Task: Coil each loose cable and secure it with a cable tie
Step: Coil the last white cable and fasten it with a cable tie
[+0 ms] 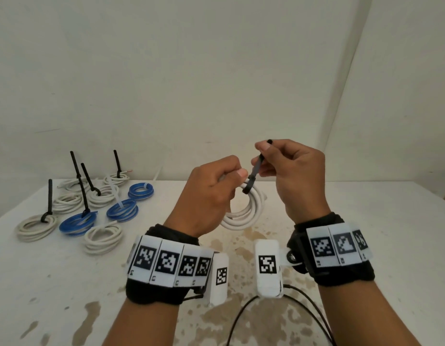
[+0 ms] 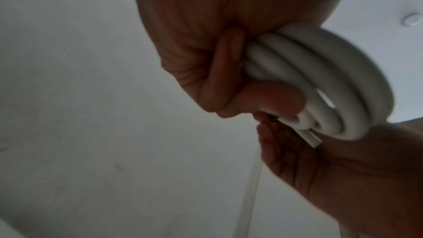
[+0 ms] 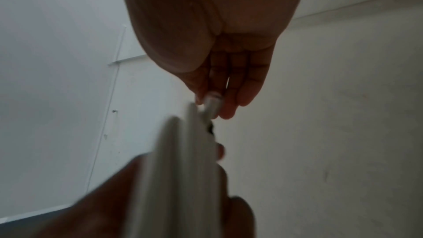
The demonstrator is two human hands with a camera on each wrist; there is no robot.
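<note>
Above our stained white surface (image 1: 66, 283), our left hand (image 1: 211, 193) grips a coiled white cable (image 1: 244, 213). Our right hand (image 1: 294, 176) pinches the black cable tie (image 1: 255, 171) looped round the coil.

White cable coil (image 1: 244, 211): smooth, matt plastic sheath; black tie (image 1: 255, 171): matt plastic; tabletop (image 1: 66, 283): matt white, stained, worn.

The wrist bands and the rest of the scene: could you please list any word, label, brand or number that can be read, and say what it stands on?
No readable word, brand or number shows in any view.
Left wrist band: black-and-white square code markers, not text; the tiny marks under them are too small to read.
Right wrist band: the same, too small to read.
Coiled cables and black cable tie: no print visible.
</note>
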